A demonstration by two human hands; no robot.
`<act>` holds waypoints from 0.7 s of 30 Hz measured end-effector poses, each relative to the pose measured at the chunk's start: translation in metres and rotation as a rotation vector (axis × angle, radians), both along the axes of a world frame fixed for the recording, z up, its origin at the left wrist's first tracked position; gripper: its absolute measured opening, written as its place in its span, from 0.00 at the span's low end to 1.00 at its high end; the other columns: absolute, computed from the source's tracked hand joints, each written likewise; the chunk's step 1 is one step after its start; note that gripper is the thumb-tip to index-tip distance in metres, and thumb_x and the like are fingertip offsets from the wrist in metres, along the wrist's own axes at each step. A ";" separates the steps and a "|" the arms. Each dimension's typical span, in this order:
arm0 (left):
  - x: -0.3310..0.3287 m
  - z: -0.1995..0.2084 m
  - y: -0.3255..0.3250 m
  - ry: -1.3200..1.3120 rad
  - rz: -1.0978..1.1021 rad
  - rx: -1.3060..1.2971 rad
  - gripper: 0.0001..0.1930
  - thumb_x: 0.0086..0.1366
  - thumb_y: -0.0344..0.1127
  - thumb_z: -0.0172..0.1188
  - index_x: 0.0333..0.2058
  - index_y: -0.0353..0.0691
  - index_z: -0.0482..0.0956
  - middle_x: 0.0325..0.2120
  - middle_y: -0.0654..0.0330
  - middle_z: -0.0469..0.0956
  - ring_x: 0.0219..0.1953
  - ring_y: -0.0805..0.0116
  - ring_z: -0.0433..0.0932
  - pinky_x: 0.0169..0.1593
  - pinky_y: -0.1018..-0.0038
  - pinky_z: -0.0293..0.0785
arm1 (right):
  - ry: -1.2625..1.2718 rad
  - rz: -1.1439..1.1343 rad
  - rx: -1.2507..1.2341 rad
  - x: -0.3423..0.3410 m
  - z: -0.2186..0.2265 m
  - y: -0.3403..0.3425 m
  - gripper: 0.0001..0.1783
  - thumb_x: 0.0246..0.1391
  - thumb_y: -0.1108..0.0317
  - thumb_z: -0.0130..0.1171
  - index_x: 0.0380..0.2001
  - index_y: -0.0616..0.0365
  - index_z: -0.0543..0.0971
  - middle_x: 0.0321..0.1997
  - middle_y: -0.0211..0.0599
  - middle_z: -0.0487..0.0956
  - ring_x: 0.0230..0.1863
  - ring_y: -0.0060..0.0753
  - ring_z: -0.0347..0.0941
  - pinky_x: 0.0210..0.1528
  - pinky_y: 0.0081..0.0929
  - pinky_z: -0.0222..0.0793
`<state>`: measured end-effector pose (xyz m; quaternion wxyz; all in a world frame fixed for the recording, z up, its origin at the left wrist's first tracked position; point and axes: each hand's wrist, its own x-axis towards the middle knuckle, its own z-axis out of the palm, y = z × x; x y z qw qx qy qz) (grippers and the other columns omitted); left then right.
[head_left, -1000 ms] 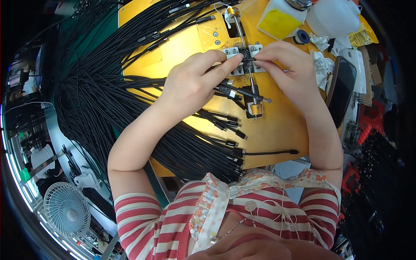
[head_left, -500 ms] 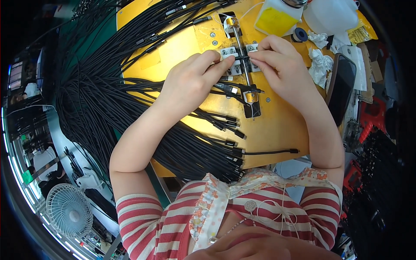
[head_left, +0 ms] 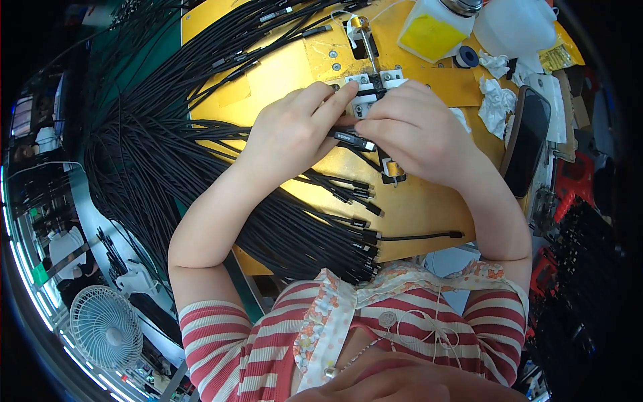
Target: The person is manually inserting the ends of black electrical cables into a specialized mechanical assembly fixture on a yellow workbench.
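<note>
A small fixture of metal blocks [head_left: 394, 76] is fixed to the yellow board, with a metal rod [head_left: 370, 55] across its middle. My left hand [head_left: 288, 130] reaches it from the left, index fingertip at the left block, the other fingers curled and partly hidden. From the right comes my right hand [head_left: 425, 130], fingers bent and pinched together just below the blocks, close to the left fingertips. What either hand grips is hidden. Right below the fingertips is a black cable plug [head_left: 353, 140] with a pale metal tip; I cannot tell whether it is held.
Bundles of black cables [head_left: 288, 231] spread over the left and front of the yellow board [head_left: 429, 208]. Along the right lie a phone [head_left: 527, 130], crumpled tissue [head_left: 497, 106], a black spool [head_left: 465, 56] and a bottle with yellow contents [head_left: 432, 33]. A white fan [head_left: 106, 327] stands at lower left.
Both hands were pinching at the rod between the blocks. My right hand has moved down and left toward the left fingertips, and the plug below them has shifted slightly right and down.
</note>
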<state>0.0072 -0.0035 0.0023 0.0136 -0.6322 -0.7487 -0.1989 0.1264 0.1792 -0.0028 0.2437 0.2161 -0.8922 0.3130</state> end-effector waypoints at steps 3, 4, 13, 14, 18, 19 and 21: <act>0.001 0.004 -0.006 -0.022 0.023 -0.049 0.29 0.43 0.27 0.66 0.49 0.36 0.75 0.32 0.59 0.72 0.34 0.63 0.77 0.36 0.71 0.76 | -0.070 -0.009 0.015 0.009 0.013 0.013 0.08 0.42 0.76 0.64 0.30 0.59 0.79 0.32 0.33 0.76 0.33 0.37 0.73 0.38 0.31 0.66; 0.002 0.005 -0.007 -0.019 0.029 -0.064 0.27 0.45 0.27 0.66 0.48 0.35 0.75 0.32 0.58 0.72 0.34 0.62 0.78 0.36 0.71 0.76 | -0.075 -0.030 -0.030 0.011 0.015 0.018 0.08 0.42 0.77 0.64 0.29 0.59 0.79 0.30 0.34 0.77 0.32 0.37 0.73 0.36 0.31 0.66; -0.006 0.026 -0.011 0.040 0.023 0.010 0.24 0.44 0.17 0.61 0.45 0.34 0.77 0.34 0.55 0.75 0.33 0.58 0.78 0.37 0.69 0.77 | -0.130 -0.135 -0.251 0.013 0.016 0.020 0.07 0.43 0.79 0.65 0.30 0.62 0.81 0.30 0.37 0.79 0.33 0.37 0.76 0.35 0.27 0.71; -0.006 0.036 -0.013 -0.041 0.017 -0.002 0.21 0.46 0.20 0.61 0.43 0.33 0.78 0.32 0.55 0.76 0.33 0.56 0.77 0.37 0.68 0.76 | -0.183 -0.100 -0.402 0.013 0.018 0.018 0.07 0.43 0.79 0.65 0.29 0.62 0.81 0.30 0.37 0.80 0.32 0.36 0.77 0.34 0.26 0.72; 0.001 0.064 -0.020 -0.306 -0.135 -0.156 0.16 0.49 0.27 0.64 0.39 0.32 0.80 0.29 0.54 0.76 0.32 0.54 0.76 0.37 0.65 0.74 | -0.213 0.097 -0.531 0.015 0.025 0.011 0.07 0.41 0.81 0.65 0.28 0.62 0.81 0.28 0.37 0.80 0.29 0.36 0.77 0.32 0.25 0.72; 0.006 0.064 -0.019 -0.312 -0.155 -0.145 0.17 0.49 0.27 0.64 0.41 0.32 0.80 0.28 0.53 0.75 0.32 0.55 0.76 0.37 0.66 0.74 | -0.212 0.100 -0.532 0.017 0.025 0.009 0.07 0.41 0.81 0.65 0.28 0.62 0.81 0.28 0.37 0.80 0.29 0.36 0.77 0.32 0.25 0.72; 0.010 0.055 -0.017 -0.349 -0.170 -0.101 0.17 0.49 0.27 0.63 0.40 0.32 0.79 0.27 0.54 0.75 0.29 0.56 0.77 0.33 0.67 0.74 | -0.189 0.086 -0.458 0.020 0.025 0.004 0.08 0.41 0.82 0.66 0.28 0.62 0.81 0.28 0.37 0.80 0.30 0.36 0.77 0.31 0.25 0.72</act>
